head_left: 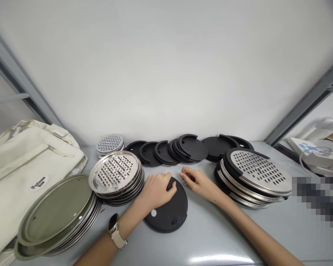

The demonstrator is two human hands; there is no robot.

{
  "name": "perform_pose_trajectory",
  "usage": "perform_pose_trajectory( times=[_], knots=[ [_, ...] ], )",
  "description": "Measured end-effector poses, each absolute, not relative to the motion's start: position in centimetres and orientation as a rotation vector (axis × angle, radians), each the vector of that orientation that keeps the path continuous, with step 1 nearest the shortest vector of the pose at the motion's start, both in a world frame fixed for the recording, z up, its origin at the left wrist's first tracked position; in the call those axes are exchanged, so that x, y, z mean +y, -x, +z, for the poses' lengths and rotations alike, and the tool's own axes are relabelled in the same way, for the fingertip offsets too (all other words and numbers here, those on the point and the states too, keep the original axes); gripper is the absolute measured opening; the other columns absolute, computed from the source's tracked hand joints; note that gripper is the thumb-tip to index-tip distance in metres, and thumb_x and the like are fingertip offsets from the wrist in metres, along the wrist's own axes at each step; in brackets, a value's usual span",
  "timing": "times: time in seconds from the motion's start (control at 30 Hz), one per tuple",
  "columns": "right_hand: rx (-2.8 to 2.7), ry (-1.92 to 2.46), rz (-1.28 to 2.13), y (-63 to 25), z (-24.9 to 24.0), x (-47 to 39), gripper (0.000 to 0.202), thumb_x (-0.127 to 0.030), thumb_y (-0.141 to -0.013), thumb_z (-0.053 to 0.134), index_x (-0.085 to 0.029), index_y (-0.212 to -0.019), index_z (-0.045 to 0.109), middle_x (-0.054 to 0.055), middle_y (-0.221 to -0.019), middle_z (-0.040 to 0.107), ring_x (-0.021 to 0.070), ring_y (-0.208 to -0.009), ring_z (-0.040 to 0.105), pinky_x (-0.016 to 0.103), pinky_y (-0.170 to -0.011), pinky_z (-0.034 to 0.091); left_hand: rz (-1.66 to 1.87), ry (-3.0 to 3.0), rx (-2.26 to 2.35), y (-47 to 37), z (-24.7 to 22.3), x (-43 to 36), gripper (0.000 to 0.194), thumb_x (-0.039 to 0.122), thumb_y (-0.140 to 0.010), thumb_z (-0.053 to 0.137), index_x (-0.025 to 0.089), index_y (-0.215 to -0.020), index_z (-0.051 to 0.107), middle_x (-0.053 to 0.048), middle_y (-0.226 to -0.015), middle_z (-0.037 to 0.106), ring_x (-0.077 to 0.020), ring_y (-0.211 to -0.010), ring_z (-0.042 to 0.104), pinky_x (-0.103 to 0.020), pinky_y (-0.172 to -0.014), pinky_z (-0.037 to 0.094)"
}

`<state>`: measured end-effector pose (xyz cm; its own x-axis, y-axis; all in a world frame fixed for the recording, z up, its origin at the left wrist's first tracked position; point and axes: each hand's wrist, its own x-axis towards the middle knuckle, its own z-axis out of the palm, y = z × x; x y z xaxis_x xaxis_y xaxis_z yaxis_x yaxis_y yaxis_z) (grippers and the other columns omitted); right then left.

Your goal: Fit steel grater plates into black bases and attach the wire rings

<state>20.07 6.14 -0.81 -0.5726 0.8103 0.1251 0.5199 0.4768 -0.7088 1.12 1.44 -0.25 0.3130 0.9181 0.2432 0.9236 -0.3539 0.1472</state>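
A black round disc (169,212) lies flat on the grey table in front of me. My left hand (157,190) rests on its far edge with the fingers curled over the rim; a watch is on that wrist. My right hand (197,181) is just right of the disc's far edge, fingers stretched toward the left hand, touching the table or the rim; I cannot tell which. A stack of perforated steel grater discs (115,173) stands left of my left hand. Another stack of grater discs set in black rings (256,173) stands right of my right hand.
Several black rings and discs (183,149) lie along the back wall. A small pile of grater discs (110,144) is at the back left. Plain steel plates (58,214) are stacked at front left, beside a cream cloth bag (22,166). Grey shelf posts frame both sides.
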Motion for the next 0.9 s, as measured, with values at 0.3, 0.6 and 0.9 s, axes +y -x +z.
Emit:
perform_pose_trajectory(
  times=[0.3, 0.6, 0.9],
  knots=[
    [-2.301, 1.043, 0.841, -19.73, -1.27, 6.15, 0.033, -0.037, -0.097, 0.034, -0.02, -0.069, 0.034, -0.006, -0.062, 0.036, 0.0108, -0.057, 0.034, 0.024, -0.055, 0.027, -0.452, 2.782, -1.539, -1.01, 0.13, 1.06, 0.019, 0.033, -0.089, 0.047, 0.019, -0.076, 0.051, -0.001, -0.066, 0.059, -0.0175, -0.061, 0.056, -0.029, -0.053, 0.023],
    [-2.312, 0.944, 0.923, -19.41, -1.03, 5.79, 0.036, -0.042, -0.098, 0.031, -0.02, -0.07, 0.038, -0.004, -0.064, 0.039, 0.012, -0.06, 0.038, 0.023, -0.057, 0.03, -0.878, 2.779, -1.711, -0.8, 0.69, 1.5, 0.02, 0.028, -0.097, 0.036, 0.02, -0.092, 0.053, 0.001, -0.077, 0.059, -0.0147, -0.07, 0.057, -0.025, -0.061, 0.032],
    [-2.268, 0.909, 0.935, -19.14, -0.8, 5.75, 0.035, -0.044, -0.098, 0.029, -0.021, -0.072, 0.037, -0.004, -0.064, 0.037, 0.0124, -0.06, 0.038, 0.023, -0.058, 0.031, -1.278, 2.781, -1.858, -1.18, 0.43, 1.9, 0.018, 0.033, -0.092, 0.047, 0.018, -0.087, 0.056, 0.005, -0.066, 0.045, -0.0107, -0.061, 0.044, -0.022, -0.06, 0.033]
  ],
)
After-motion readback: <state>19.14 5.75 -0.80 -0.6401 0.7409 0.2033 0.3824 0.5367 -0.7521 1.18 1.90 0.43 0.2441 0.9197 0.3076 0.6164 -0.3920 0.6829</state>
